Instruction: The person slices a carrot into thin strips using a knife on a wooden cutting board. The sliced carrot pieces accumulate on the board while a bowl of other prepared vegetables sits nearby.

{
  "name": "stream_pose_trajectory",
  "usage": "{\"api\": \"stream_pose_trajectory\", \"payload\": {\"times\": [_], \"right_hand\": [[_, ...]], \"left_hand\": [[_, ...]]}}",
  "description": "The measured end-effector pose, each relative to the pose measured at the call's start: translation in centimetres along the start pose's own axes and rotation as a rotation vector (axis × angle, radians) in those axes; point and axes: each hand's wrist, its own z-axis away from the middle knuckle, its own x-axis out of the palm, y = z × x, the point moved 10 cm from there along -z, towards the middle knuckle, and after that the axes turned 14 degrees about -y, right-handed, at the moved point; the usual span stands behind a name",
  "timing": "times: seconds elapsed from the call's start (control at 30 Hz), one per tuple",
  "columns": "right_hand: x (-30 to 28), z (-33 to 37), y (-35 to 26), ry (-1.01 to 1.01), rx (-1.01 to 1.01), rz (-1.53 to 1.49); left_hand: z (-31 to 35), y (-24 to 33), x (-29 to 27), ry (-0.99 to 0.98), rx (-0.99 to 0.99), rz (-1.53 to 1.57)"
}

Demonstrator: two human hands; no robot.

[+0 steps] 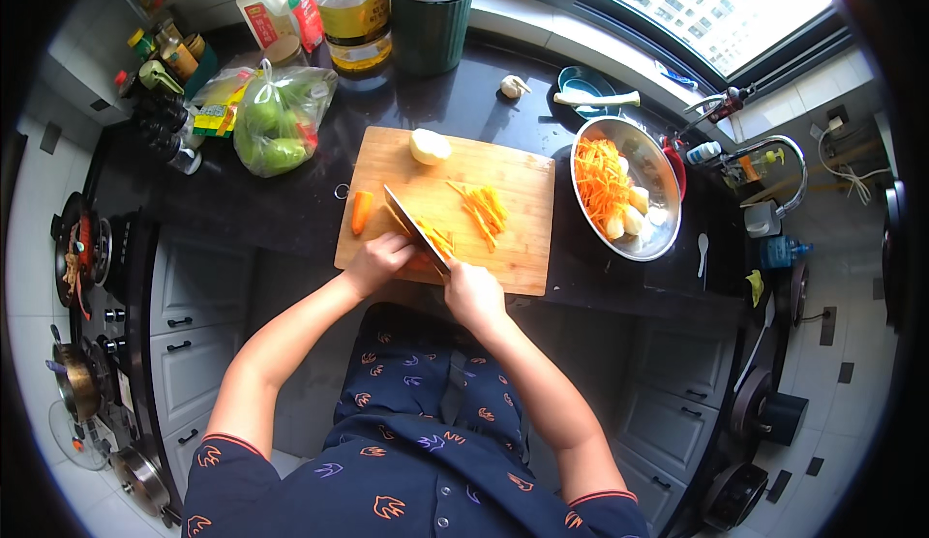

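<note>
OK, the carrot strips point(438, 239) lie along the knife's point(414, 224) right side, near the middle of the wooden board point(523, 257). R hand point(474, 291) is wrapped round the knife's handle end, presumably for firm control. L hand point(382, 255) has its fingers bent & bunched beside the blade, prob. to steady carrot w/ tips tucked clear; can't tell exactly what they press, since hand & blade hide it. A carrot chunk point(362, 213) sits by the board's left edge, a strip pile point(484, 214) right of the blade, likely apart for cutting room. Pale peeled veg. point(431, 147) is at the far edge. Metal bowl point(672, 187) w/ shredded carrot point(598, 175) stands just beside the board, prob. for easy reach; garlic bulb point(514, 86) lies beyond.
</note>
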Motion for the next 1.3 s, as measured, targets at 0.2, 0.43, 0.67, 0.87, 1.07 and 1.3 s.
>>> {"api": "stream_pose_trajectory", "payload": {"times": [0.2,0.43,0.67,0.87,1.07,1.3], "right_hand": [[-0.7,-0.5,0.0,0.043,-0.057,-0.042],[-1.6,1.7,-0.4,-0.022,-0.041,-0.02],[0.0,0.1,0.4,-0.017,0.007,-0.014],[-0.8,-0.2,0.0,0.0,-0.039,-0.024],[-2.1,1.9,-0.7,-0.019,-0.026,0.003],[-0.3,0.5,0.3,-0.017,0.011,-0.006]], "left_hand": [[0.1,-0.2,0.1,-0.028,0.006,0.02],[0.4,-0.6,0.8,-0.034,0.001,0.019],[0.2,-0.3,1.0,-0.047,0.008,-0.028],[0.0,-0.3,0.4,-0.047,0.024,0.01],[0.2,-0.3,0.5,-0.061,0.01,0.016],[-0.1,-0.1,0.7,-0.074,0.02,-0.02]]}}
